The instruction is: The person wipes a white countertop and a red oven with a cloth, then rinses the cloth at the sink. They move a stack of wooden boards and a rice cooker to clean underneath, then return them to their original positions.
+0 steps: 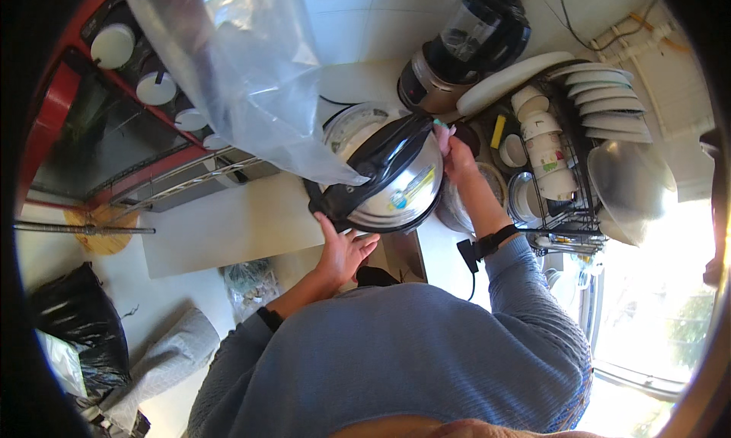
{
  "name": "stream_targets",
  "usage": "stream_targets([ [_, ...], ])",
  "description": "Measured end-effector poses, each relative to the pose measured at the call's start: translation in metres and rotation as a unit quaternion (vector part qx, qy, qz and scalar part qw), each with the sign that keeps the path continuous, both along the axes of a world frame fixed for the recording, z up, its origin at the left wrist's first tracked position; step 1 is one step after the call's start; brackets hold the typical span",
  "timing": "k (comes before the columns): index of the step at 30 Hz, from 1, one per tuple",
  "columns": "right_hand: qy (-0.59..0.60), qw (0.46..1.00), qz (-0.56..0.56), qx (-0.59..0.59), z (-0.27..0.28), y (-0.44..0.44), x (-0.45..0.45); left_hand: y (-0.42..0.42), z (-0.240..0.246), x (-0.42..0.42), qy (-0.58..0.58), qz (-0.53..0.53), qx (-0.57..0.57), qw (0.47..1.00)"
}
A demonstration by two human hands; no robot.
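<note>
A shiny metal pressure cooker [394, 195] with a black handle bar [388, 152] across its lid is before me, tilted. My left hand [345, 252] is at its lower left edge, thumb against the black side handle [330, 206] and fingers spread. At its upper right, my right hand [458, 155] holds a pink cloth [444, 135] against the cooker's rim. A clear plastic bag [257, 78] hangs from above, its lower tip in front of the lid. Behind the cooker a round, light-coloured vessel [362, 121] shows in part.
A blender [451, 55] stands at the back. On the right, a black dish rack [585, 169] holds bowls [542, 141] and plates [611, 98], with a large metal bowl [631, 181] beside it. A red oven [108, 124] and a wire shelf [188, 181] are on the left, above a white counter [228, 226].
</note>
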State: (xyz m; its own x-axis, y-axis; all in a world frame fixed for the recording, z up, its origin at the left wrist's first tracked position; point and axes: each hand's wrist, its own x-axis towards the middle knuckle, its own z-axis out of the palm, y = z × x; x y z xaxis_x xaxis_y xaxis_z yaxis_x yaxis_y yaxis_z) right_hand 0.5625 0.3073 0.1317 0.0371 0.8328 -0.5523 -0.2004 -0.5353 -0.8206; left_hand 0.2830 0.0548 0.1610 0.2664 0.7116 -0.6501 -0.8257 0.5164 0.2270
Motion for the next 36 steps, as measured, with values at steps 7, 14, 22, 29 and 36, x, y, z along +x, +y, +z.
stream_targets([
  [7,0.021,0.998,-0.042,0.034,-0.015,0.047,0.017,0.058,-0.021,-0.004,0.100,0.003,0.050,0.994],
  [14,-0.006,0.999,-0.038,0.029,0.001,0.065,-0.003,0.128,-0.030,-0.043,0.253,-0.011,0.130,0.959],
  [22,0.050,0.996,0.012,0.069,0.006,0.075,-0.054,0.170,-0.008,-0.058,0.391,0.041,0.119,0.912],
  [29,0.092,0.988,0.035,0.118,-0.006,0.098,-0.067,0.188,0.014,-0.046,0.408,0.060,0.103,0.905],
  [36,0.022,0.984,-0.002,0.176,-0.003,0.146,-0.080,0.213,0.014,0.000,0.383,0.131,0.094,0.910],
])
